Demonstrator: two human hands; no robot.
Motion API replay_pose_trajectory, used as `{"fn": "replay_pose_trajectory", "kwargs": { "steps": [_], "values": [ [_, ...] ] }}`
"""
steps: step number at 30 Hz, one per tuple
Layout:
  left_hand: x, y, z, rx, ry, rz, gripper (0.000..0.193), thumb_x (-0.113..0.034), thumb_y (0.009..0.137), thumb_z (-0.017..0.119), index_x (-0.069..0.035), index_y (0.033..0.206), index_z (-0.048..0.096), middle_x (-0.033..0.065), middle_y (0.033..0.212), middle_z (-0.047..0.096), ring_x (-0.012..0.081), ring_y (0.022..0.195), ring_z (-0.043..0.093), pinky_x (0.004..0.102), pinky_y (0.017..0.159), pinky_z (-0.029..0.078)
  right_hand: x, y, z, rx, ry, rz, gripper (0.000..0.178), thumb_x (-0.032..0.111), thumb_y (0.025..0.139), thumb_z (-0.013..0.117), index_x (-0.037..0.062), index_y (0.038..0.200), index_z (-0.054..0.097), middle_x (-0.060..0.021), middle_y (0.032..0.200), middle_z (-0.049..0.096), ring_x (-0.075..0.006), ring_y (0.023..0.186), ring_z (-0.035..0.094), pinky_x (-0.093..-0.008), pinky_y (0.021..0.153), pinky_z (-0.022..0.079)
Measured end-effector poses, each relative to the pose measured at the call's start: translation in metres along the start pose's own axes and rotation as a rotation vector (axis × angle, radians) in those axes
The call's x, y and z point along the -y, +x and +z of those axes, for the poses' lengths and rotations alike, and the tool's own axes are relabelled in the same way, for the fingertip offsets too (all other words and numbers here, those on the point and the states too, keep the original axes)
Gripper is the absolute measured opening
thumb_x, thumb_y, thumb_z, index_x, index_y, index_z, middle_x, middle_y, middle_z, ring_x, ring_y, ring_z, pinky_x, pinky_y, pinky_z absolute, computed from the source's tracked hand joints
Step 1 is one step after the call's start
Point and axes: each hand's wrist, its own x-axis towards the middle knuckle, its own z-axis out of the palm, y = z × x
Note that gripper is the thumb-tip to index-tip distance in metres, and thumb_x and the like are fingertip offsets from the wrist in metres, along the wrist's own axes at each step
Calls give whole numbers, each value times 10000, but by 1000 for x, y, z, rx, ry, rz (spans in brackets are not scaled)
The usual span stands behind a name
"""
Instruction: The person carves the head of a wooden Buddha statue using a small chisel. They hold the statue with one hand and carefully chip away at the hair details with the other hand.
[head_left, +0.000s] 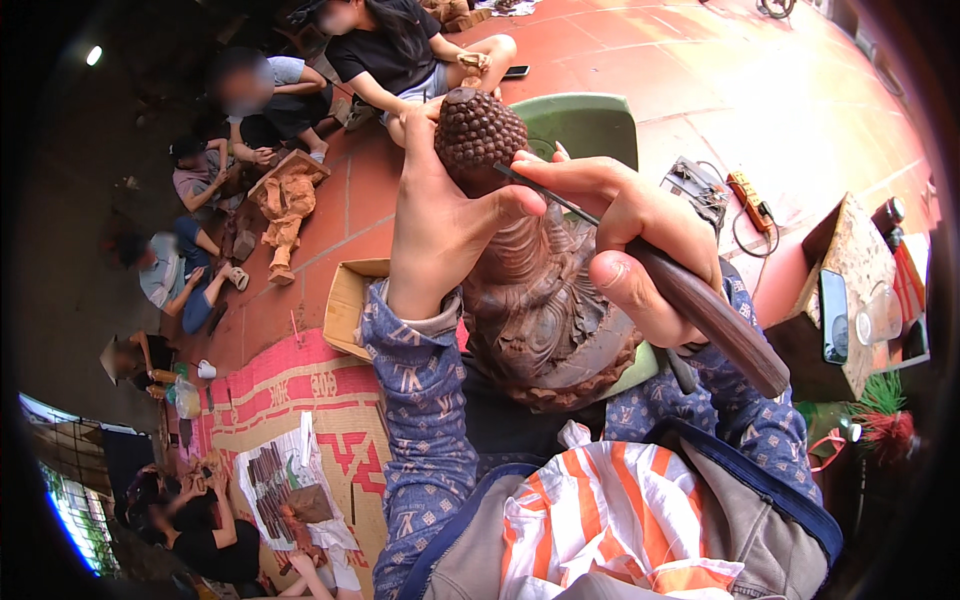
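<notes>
A dark brown carved wooden Buddha statue [535, 315] stands in front of me, its head covered in rounded knobs. My left hand [435, 225] grips that head from the left, the thumb pointing across toward the blade. In my right hand [645, 225] is a carving chisel [722, 322] with a dark wooden handle and a thin metal shaft. Its tip meets the face side of the head, just under the knobs, close to my left thumb. Right index fingertip rests near the tip. The statue's face is mostly hidden by my hands.
Behind the statue is a green plastic chair [585, 125]. A cardboard box [352, 300] sits left of my forearm. At right, a phone [833, 315] lies on a wooden box [855, 265]; an orange power strip [750, 198] is beyond. People sit at left around another carving [287, 210]; several chisels [268, 490] lie on cardboard.
</notes>
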Motion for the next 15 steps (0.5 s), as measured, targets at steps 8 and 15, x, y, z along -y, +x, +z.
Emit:
{"fn": "replay_pose_trajectory", "kwargs": {
  "steps": [8, 15],
  "values": [
    [2, 1, -2, -1, 104, 66, 867, -454, 622, 839, 4, 1194, 375, 77, 1039, 559, 149, 942, 567, 279, 850, 477, 9, 4, 6, -40, 19, 74, 209, 113, 872, 557, -20, 745, 457, -352, 1197, 507, -392, 1191, 490, -484, 1044, 297],
    [6, 1, 0, 7, 61, 118, 857, -550, 667, 754, -13, 1220, 379, 100, 1052, 598, 166, 927, 616, 285, 823, 520, 7, 6, 21, -179, -137, -24, 186, 84, 800, 681, -22, 772, 531, -291, 1048, 590, -367, 901, 622, -387, 817, 476]
  ]
}}
